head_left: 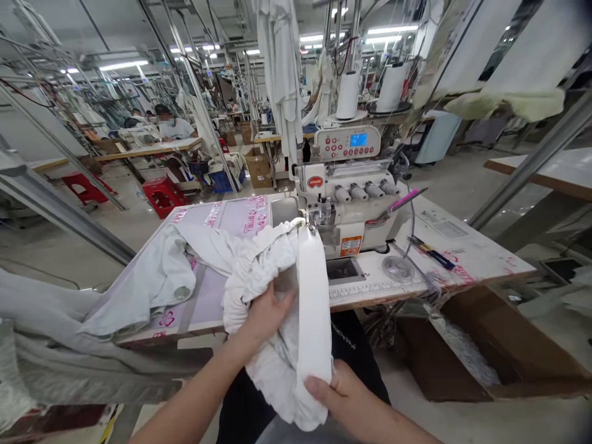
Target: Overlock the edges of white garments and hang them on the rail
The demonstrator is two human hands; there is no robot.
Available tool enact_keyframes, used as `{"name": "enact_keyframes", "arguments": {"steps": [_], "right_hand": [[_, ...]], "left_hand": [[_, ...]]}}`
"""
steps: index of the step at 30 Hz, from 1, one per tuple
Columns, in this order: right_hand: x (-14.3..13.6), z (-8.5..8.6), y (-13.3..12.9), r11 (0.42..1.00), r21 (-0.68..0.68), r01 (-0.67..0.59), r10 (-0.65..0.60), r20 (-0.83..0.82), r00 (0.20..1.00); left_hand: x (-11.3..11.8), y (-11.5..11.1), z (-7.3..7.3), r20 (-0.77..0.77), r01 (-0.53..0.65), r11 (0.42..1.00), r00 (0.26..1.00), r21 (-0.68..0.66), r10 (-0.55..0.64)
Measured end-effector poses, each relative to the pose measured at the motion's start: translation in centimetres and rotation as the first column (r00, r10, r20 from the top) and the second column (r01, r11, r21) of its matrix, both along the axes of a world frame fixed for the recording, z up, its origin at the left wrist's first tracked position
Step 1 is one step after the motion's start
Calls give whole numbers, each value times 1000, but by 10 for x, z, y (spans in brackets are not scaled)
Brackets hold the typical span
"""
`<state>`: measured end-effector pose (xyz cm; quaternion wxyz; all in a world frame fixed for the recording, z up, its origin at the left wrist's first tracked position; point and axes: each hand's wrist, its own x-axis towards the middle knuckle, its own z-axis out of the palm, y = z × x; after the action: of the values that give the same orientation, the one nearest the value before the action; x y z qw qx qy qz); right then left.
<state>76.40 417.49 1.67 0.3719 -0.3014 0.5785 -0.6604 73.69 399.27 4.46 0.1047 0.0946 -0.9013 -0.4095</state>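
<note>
A white garment (263, 271) with a gathered edge hangs in a loop off the front of the sewing table. One end of a wide white elastic band (312, 296) lies under the presser foot of the overlock sewing machine (351, 203); the band runs down from there toward me. My right hand (342, 391) is closed on the lower end of the band and the gathered cloth, thumb on top. Inside the loop, my left hand (268, 314) grips the gathered cloth, with its thumb apart and the fingertips partly hidden by folds.
More of the cloth (161, 277) spreads over the table's left side. Thread snips (435, 253) lie on the right of the table (490, 253). An open cardboard box (531, 376) stands below right. Thread cones (346, 95) rise behind the machine. A co-worker (173, 126) sits far left.
</note>
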Motion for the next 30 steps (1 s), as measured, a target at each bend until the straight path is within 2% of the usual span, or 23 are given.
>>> {"name": "enact_keyframes", "arguments": {"steps": [1, 2, 4, 6, 10, 14, 18, 25, 30], "right_hand": [[-1, 3, -1, 1000, -10, -11, 11, -10, 1000], [-1, 4, -1, 1000, -16, -18, 18, -22, 1000], [1, 2, 0, 1000, -4, -30, 30, -36, 999], [3, -7, 2, 998, 50, -24, 26, -30, 999], [2, -23, 5, 987, 150, 59, -59, -5, 998], [-15, -16, -3, 995, 58, 85, -81, -78, 994], [-41, -3, -12, 996, 3, 87, -87, -43, 995], [-81, -4, -23, 992, 25, 123, -122, -29, 992], [-104, 5, -36, 990, -1, 144, -144, -39, 989]], "left_hand": [[-5, -3, -3, -59, -83, 987, 995, -137, 76], [-6, -7, -4, -90, -120, 961, 991, -250, 101], [-2, -19, -4, -71, -100, 930, 994, -355, 80], [6, -32, 3, -5, -51, 937, 999, -346, 53], [10, -52, 36, 51, -10, 962, 998, -272, 25], [-9, -56, 62, -56, -41, 966, 998, -256, 28], [-36, -58, 71, -158, -91, 943, 987, -319, 42], [-72, -66, 82, -262, -159, 913, 963, -375, 60], [-100, -79, 85, -329, -208, 901, 941, -380, 79]]}}
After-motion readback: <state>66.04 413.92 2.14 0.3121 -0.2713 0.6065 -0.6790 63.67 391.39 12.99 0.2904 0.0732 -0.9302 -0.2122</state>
